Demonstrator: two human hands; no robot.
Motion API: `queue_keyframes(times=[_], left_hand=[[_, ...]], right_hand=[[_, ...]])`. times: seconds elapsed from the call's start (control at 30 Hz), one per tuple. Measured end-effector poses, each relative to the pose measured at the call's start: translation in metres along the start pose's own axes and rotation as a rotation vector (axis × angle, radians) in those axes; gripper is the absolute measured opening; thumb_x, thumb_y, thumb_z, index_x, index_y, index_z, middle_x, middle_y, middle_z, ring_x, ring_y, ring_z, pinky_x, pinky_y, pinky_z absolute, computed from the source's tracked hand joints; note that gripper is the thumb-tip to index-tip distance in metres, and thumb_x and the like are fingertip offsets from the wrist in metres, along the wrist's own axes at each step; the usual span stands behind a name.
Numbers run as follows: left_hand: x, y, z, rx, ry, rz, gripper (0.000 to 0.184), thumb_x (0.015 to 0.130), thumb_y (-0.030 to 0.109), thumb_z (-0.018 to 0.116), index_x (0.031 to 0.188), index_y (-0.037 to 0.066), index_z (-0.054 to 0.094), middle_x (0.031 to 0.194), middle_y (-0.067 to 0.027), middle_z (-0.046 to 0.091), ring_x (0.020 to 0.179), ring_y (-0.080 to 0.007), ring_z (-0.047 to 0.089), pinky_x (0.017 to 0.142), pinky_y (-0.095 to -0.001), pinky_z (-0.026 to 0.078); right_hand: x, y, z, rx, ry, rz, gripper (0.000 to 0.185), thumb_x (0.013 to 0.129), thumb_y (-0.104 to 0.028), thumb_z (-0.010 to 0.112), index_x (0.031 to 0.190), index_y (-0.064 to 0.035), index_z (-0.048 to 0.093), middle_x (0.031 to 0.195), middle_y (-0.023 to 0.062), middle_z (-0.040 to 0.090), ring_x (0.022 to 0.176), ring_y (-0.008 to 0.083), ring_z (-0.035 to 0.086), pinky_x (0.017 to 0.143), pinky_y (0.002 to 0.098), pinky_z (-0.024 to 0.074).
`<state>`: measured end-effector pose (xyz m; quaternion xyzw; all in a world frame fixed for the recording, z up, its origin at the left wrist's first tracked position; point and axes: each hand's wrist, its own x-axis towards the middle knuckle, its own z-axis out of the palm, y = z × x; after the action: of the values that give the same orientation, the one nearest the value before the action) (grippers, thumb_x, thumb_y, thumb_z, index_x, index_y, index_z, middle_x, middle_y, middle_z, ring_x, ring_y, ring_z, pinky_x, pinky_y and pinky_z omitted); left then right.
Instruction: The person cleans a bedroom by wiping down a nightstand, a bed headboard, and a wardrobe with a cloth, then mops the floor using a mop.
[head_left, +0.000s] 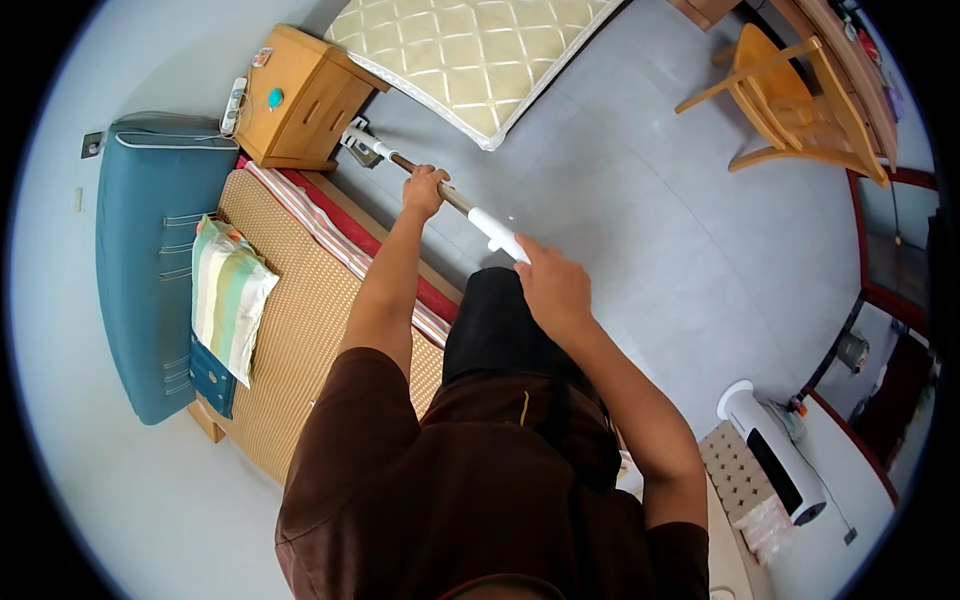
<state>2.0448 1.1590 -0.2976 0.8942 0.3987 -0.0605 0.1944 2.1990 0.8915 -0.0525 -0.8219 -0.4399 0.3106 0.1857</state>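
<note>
A long mop (488, 226) with a white upper handle and a metallic shaft slants across the floor, away from me and to the left. My left hand (424, 192) is wrapped round the metallic shaft, partway down. Higher up, my right hand (553, 285) grips the white handle's end, close above my legs. The grey mop head (362, 148) lies on the floor by the wooden nightstand (300, 105); its details are too small to make out.
On my left is a bed with a woven mat (290, 300) and a striped pillow (230, 290). A bare mattress (480, 60) stands ahead. A wooden chair (790, 110) is at the far right, and a white appliance (770, 450) stands at the lower right.
</note>
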Motion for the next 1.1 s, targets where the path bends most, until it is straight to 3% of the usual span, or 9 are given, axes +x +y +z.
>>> queue_keyframes(times=[0.17, 0.2, 0.27, 0.37, 0.53, 0.57, 0.7, 0.9, 1.1], left_hand=[[-0.021, 0.011, 0.021, 0.001, -0.106, 0.304, 0.027, 0.074, 0.01, 0.068, 0.098, 0.022, 0.071, 0.099, -0.0067, 0.066, 0.105, -0.0282, 0.06, 0.088, -0.0428, 0.05], [-0.035, 0.03, 0.018, -0.039, -0.062, 0.362, 0.032, 0.066, 0.0, 0.066, 0.095, 0.015, 0.07, 0.087, -0.0092, 0.064, 0.091, -0.0308, 0.062, 0.083, -0.042, 0.052], [-0.057, 0.063, 0.021, -0.038, -0.107, 0.423, 0.034, 0.065, 0.003, 0.068, 0.095, 0.018, 0.07, 0.084, -0.008, 0.062, 0.088, -0.0306, 0.061, 0.077, -0.0424, 0.051], [-0.087, 0.12, 0.026, -0.099, -0.24, 0.415, 0.025, 0.071, 0.015, 0.071, 0.095, 0.024, 0.071, 0.087, -0.0033, 0.063, 0.097, -0.0274, 0.061, 0.088, -0.0474, 0.043], [-0.126, 0.193, 0.045, -0.117, -0.284, 0.562, 0.03, 0.07, 0.01, 0.071, 0.097, 0.023, 0.069, 0.093, -0.0019, 0.063, 0.104, -0.0274, 0.058, 0.093, -0.0486, 0.04], [-0.128, 0.198, 0.052, -0.137, -0.298, 0.605, 0.032, 0.069, 0.008, 0.071, 0.097, 0.022, 0.069, 0.094, -0.0018, 0.063, 0.104, -0.0278, 0.058, 0.092, -0.0488, 0.04], [-0.125, 0.205, 0.044, -0.059, -0.375, 0.651, 0.033, 0.071, 0.008, 0.071, 0.101, 0.023, 0.068, 0.102, -0.0012, 0.062, 0.112, -0.0263, 0.056, 0.103, -0.0527, 0.034], [-0.072, 0.151, 0.047, 0.145, -0.381, 0.514, 0.038, 0.076, 0.012, 0.072, 0.11, 0.026, 0.068, 0.111, -0.0015, 0.063, 0.117, -0.0257, 0.055, 0.105, -0.0553, 0.035], [-0.06, 0.147, 0.053, 0.29, -0.562, 0.595, 0.033, 0.079, 0.02, 0.071, 0.111, 0.03, 0.068, 0.111, -0.0034, 0.064, 0.115, -0.0267, 0.057, 0.098, -0.0503, 0.04]], right_hand=[[-0.051, 0.021, -0.008, 0.13, -0.109, 0.09, 0.039, 0.095, -0.025, 0.059, 0.132, -0.0124, 0.057, 0.091, 0.019, 0.065, 0.08, 0.0404, 0.065, 0.071, 0.0495, 0.0509], [-0.069, 0.029, -0.009, 0.151, -0.103, 0.096, 0.039, 0.095, -0.025, 0.059, 0.133, -0.0124, 0.056, 0.092, 0.0192, 0.065, 0.08, 0.0407, 0.065, 0.072, 0.0497, 0.0505], [-0.105, 0.044, -0.019, 0.174, -0.117, 0.137, 0.04, 0.096, -0.025, 0.059, 0.134, -0.0122, 0.056, 0.095, 0.0197, 0.067, 0.083, 0.0409, 0.065, 0.074, 0.0497, 0.0502], [-0.152, 0.061, -0.054, 0.178, -0.123, 0.219, 0.04, 0.095, -0.023, 0.059, 0.134, -0.0112, 0.057, 0.099, 0.0204, 0.069, 0.087, 0.0401, 0.066, 0.077, 0.0479, 0.0508], [-0.225, 0.085, -0.085, 0.355, 0.008, 0.376, 0.038, 0.094, -0.014, 0.061, 0.132, -0.0086, 0.061, 0.101, 0.0195, 0.071, 0.084, 0.0315, 0.07, 0.076, 0.0388, 0.0528], [-0.234, 0.083, -0.088, 0.428, -0.035, 0.511, 0.04, 0.094, -0.011, 0.061, 0.134, -0.0079, 0.06, 0.098, 0.0178, 0.072, 0.081, 0.0231, 0.069, 0.074, 0.0335, 0.0527], [-0.249, 0.092, -0.06, 0.673, -0.062, 0.719, 0.039, 0.095, -0.014, 0.061, 0.133, -0.0076, 0.059, 0.104, 0.0184, 0.072, 0.086, 0.0241, 0.07, 0.078, 0.0336, 0.0526], [-0.194, 0.084, 0.001, 0.556, 0.11, 0.382, 0.041, 0.096, -0.023, 0.059, 0.135, -0.009, 0.056, 0.11, 0.0191, 0.07, 0.101, 0.0355, 0.068, 0.088, 0.0389, 0.0497], [-0.193, 0.09, 0.0, 0.739, -0.102, 0.533, 0.044, 0.097, -0.026, 0.057, 0.137, -0.0088, 0.054, 0.091, 0.0167, 0.069, 0.083, 0.0261, 0.068, 0.077, 0.0361, 0.0507]])
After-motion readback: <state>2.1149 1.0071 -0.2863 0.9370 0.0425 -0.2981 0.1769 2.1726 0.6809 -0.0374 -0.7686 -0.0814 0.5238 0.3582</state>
